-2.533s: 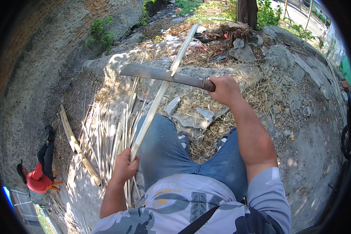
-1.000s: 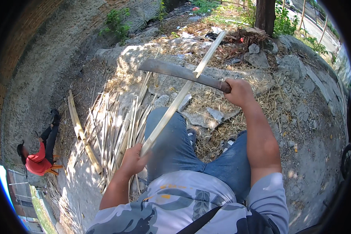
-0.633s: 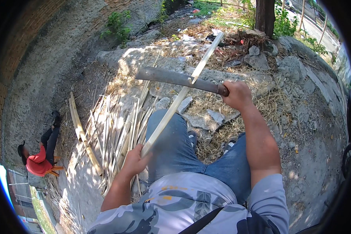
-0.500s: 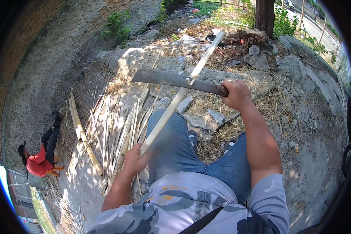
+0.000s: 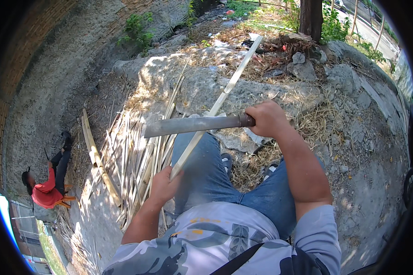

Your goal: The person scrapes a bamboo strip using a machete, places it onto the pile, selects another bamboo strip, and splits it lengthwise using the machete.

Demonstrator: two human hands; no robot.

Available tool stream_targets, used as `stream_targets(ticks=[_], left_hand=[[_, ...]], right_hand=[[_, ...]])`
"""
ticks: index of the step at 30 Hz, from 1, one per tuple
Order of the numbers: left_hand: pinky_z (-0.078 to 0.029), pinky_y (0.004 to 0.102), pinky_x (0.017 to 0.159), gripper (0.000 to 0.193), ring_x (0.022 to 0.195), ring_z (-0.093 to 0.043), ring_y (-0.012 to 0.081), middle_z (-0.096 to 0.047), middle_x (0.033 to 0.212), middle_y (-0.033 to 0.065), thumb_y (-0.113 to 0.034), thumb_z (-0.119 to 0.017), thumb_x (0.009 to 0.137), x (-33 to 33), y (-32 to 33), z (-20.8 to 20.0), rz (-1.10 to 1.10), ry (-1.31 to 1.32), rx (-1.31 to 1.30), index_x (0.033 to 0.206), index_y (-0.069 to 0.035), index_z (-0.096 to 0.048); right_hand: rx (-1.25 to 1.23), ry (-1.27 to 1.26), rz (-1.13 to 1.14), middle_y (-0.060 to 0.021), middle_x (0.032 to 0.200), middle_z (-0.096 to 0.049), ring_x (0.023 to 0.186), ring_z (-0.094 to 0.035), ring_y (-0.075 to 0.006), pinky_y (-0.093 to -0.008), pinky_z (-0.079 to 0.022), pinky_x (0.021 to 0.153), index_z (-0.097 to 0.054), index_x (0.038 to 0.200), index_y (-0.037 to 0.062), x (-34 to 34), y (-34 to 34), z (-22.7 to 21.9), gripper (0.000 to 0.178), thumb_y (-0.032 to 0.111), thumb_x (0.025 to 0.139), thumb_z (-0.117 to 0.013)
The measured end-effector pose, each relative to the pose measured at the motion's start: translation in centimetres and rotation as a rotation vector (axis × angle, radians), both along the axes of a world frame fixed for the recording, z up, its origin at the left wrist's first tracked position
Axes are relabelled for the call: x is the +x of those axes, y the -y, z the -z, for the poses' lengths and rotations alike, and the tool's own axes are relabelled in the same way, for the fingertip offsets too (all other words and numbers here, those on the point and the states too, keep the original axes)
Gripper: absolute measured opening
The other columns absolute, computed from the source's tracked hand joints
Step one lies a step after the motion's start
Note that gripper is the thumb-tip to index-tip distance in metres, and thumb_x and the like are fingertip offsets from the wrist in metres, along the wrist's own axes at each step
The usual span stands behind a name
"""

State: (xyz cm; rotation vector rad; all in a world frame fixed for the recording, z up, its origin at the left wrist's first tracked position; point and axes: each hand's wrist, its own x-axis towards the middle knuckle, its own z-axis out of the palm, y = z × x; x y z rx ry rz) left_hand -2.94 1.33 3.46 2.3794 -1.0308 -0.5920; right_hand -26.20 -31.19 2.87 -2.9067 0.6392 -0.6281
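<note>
Two hands of mine are busy: the left hand (image 5: 164,185) grips the near end of a pale strip (image 5: 217,104), and the right hand (image 5: 267,118) is wrapped tightly around the dark handle (image 5: 247,120) of a machete (image 5: 192,125). The blade points left and crosses above the strip's near half; whether it touches, I cannot tell. The strip slants over my left knee (image 5: 197,149), its far end up and to the right.

I judge this piece to be partway done: it is split out to a narrow length, but a small step shows at the joint beyond the blade, so some trimming seems left. How smooth its underside is, I cannot see.

It looks like bamboo, straight, creamy and slightly glossy, flat-faced, in one piece.

Farther out, many thin strips (image 5: 135,160) lie heaped on the ground to the left, seemingly cut already, while thicker split lengths (image 5: 97,160) beside them look unworked. Dry curled shavings (image 5: 307,121) litter the ground to the right.
</note>
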Motion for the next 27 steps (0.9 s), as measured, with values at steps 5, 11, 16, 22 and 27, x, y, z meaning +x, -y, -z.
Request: stream_targets(ticks=[5, 11, 16, 22, 27], left_hand=[[-0.052, 0.0415, 0.062, 0.035, 0.064, -0.068, 0.0328, -0.069, 0.073, 0.0184, -0.035, -0.071, 0.092, 2.0, -2.2, 0.8, 0.050, 0.144, -0.055, 0.092, 0.000, -0.068], [-0.051, 0.0448, 0.061, 0.034, 0.065, -0.068, 0.0379, -0.068, 0.071, 0.0205, -0.034, -0.072, 0.092, 2.2, -1.8, 0.0, 0.011, 0.189, 0.038, 0.087, -0.001, -0.066], [-0.051, 0.0454, 0.064, 0.036, 0.067, -0.067, 0.0400, -0.067, 0.071, 0.0214, -0.036, -0.073, 0.092, 2.7, -2.7, 2.3, 0.017, 0.211, 0.008, 0.088, -0.001, -0.065], [-0.050, 0.0450, 0.063, 0.038, 0.065, -0.067, 0.0379, -0.066, 0.070, 0.0215, -0.037, -0.072, 0.092, 1.5, -0.9, 1.3, 0.033, 0.191, -0.017, 0.088, 0.000, -0.065], [-0.050, 0.0429, 0.061, 0.036, 0.062, -0.065, 0.0340, -0.065, 0.069, 0.0199, -0.035, -0.072, 0.092, 1.7, -0.9, 1.2, 0.062, 0.156, -0.032, 0.089, 0.000, -0.066]], right_hand=[[0.002, 0.037, 0.188, -0.0098, 0.076, -0.069, 0.077, -0.069, -0.0321, -0.0439, -0.053, 0.079, -0.067, 0.084, 0.0150, -1.2, 1.6, 0.0, 0.018, 0.021, 0.069, -0.077], [0.190, 0.032, 0.342, -0.0144, 0.083, -0.071, 0.085, -0.070, -0.0381, -0.0509, -0.055, 0.075, -0.070, 0.095, 0.0140, -1.6, 2.8, 1.0, 0.022, 0.025, 0.076, -0.074], [0.363, -0.032, 0.270, -0.0127, 0.086, -0.072, 0.087, -0.071, -0.0355, -0.0497, -0.055, 0.078, -0.069, 0.102, 0.0169, -1.5, 2.4, 1.0, 0.027, 0.025, 0.077, -0.074], [-0.041, 0.137, 0.169, -0.0094, 0.077, -0.068, 0.077, -0.068, -0.0343, -0.0460, -0.052, 0.075, -0.062, 0.092, 0.0128, -0.4, 1.3, 1.2, 0.026, 0.023, 0.074, -0.078], [-0.103, -0.040, -0.041, -0.0061, 0.080, -0.071, 0.079, -0.071, -0.0290, -0.0427, -0.052, 0.080, -0.065, 0.095, 0.0157, 0.8, -0.4, 0.1, 0.026, 0.021, 0.073, -0.077]])
